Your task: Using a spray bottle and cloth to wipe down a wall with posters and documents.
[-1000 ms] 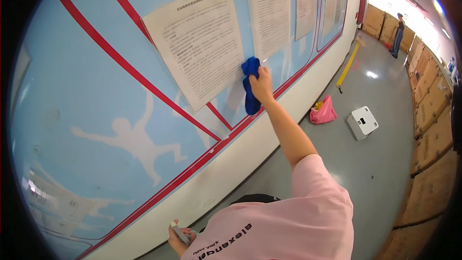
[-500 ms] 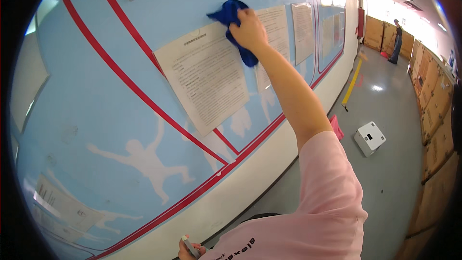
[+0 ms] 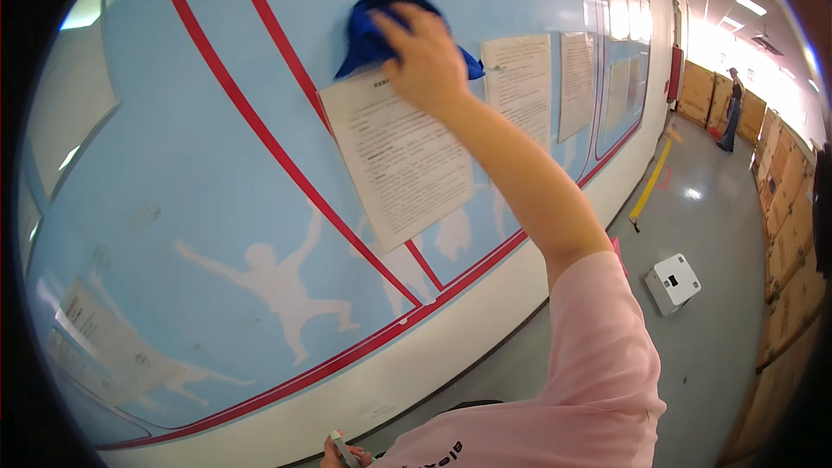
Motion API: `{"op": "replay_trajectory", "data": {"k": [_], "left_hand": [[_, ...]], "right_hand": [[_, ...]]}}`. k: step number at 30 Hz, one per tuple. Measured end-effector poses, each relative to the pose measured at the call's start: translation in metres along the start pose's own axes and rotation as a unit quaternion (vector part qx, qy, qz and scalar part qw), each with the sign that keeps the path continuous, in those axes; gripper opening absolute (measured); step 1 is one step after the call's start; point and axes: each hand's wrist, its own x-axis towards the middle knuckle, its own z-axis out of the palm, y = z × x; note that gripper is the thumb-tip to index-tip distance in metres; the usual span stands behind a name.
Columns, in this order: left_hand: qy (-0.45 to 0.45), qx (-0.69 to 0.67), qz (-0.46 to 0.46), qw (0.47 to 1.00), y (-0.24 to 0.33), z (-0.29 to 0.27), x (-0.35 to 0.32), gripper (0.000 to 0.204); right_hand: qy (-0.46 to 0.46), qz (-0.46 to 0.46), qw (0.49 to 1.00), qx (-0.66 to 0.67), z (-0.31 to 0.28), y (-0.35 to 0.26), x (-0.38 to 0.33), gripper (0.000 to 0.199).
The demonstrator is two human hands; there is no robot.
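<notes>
My right hand (image 3: 426, 59) presses a blue cloth (image 3: 364, 45) against the light-blue wall board (image 3: 225, 165), its fingers slightly spread over the bunched fabric. The cloth lies over the top edge of a printed paper sheet (image 3: 403, 173) in a clear cover, hiding part of it. At the bottom, my left hand (image 3: 333, 452) is closed around a small grey, slab-like object (image 3: 346, 451); its kind is unclear, and the shirt hides part of the hand.
More covered sheets (image 3: 518, 78) hang on the board, crossed by red stripes (image 3: 251, 130). A white box-shaped device (image 3: 673, 284) stands on the grey floor. Wooden crates (image 3: 784, 199) line the right side. Another person (image 3: 733, 113) stands far back near a yellow floor strip (image 3: 650, 186).
My right hand has slid the blue cloth up and left along the board, and the cloth has spread wider under the fingers. The view has shifted slightly. My left hand still holds the grey object.
</notes>
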Motion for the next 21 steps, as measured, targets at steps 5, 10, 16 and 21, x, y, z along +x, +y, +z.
{"op": "replay_trajectory", "data": {"k": [5, 10, 16, 21], "left_hand": [[0.017, -0.073, -0.005, 0.997, -0.013, -0.001, 0.001, 0.047], [0.064, -0.060, 0.003, 0.996, -0.021, -0.008, -0.006, 0.045], [0.111, -0.023, 0.057, 0.992, -0.041, -0.031, -0.012, 0.039], [0.135, 0.153, 0.201, 0.958, -0.043, -0.025, -0.078, 0.024]], "right_hand": [[-0.057, -0.132, 0.988, 0.061, 0.017, -0.091, -0.014, 0.048], [-0.142, -0.319, 0.933, 0.086, 0.022, -0.122, -0.049, 0.038], [-0.196, -0.294, 0.929, 0.113, 0.024, -0.100, -0.004, 0.046], [0.007, -0.185, 0.979, 0.088, 0.055, -0.086, 0.075, 0.044]]}}
